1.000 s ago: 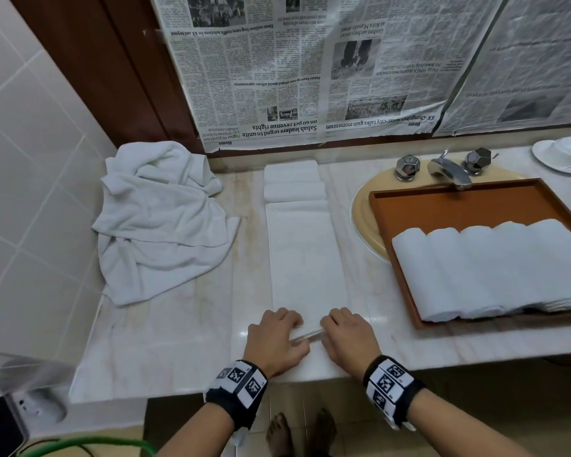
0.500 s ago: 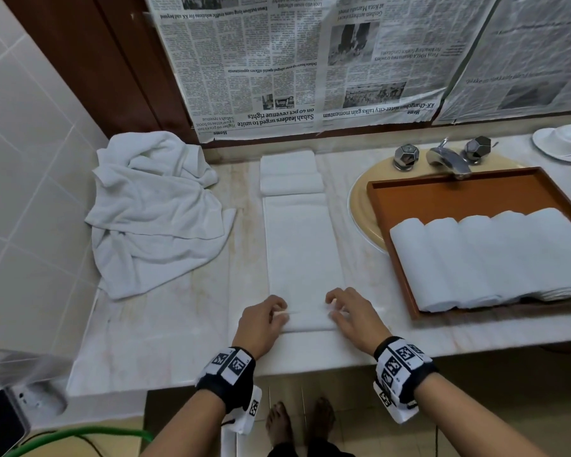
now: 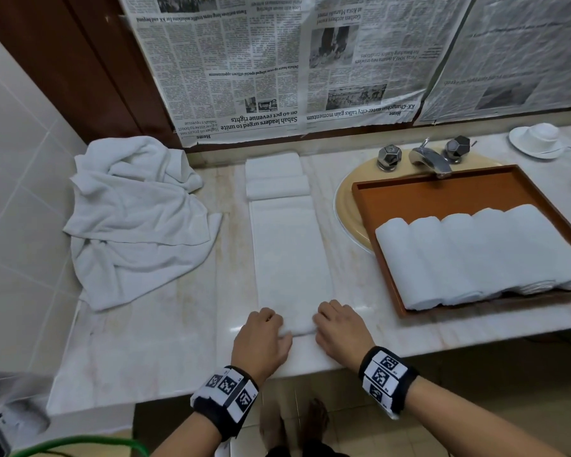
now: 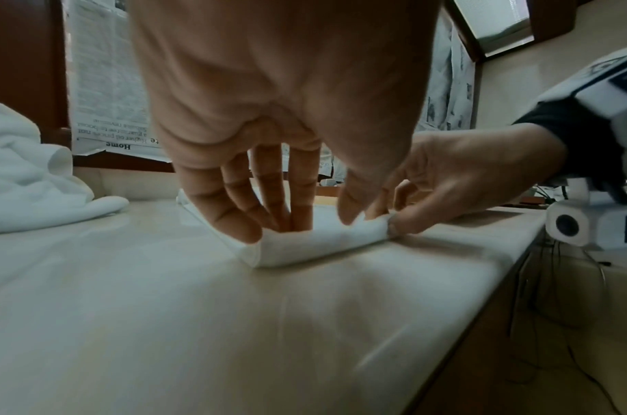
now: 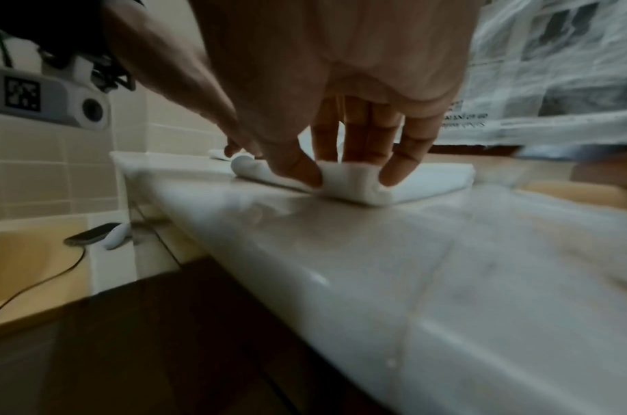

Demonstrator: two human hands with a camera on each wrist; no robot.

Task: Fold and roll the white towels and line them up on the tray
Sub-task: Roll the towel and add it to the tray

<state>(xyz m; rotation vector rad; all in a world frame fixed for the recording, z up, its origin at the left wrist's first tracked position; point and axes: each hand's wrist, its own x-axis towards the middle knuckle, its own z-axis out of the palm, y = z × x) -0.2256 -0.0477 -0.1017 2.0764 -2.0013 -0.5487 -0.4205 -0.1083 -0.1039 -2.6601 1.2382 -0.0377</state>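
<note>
A long folded white towel (image 3: 290, 252) lies flat in the middle of the counter (image 3: 165, 338). Its near end, at the bottom of the frame, is curled into a small roll. The left hand (image 3: 261, 338) and the right hand (image 3: 340, 331) each hold one end of that roll, fingers bent over it. On the right, five rolled towels (image 3: 475, 255) sit side by side in the brown tray (image 3: 442, 192). A crumpled towel (image 3: 136, 219) lies at the left.

White towels (image 3: 475, 255), orange-brown tray (image 3: 442, 189), black-and-white patterned wristbands (image 3: 226, 395).
</note>
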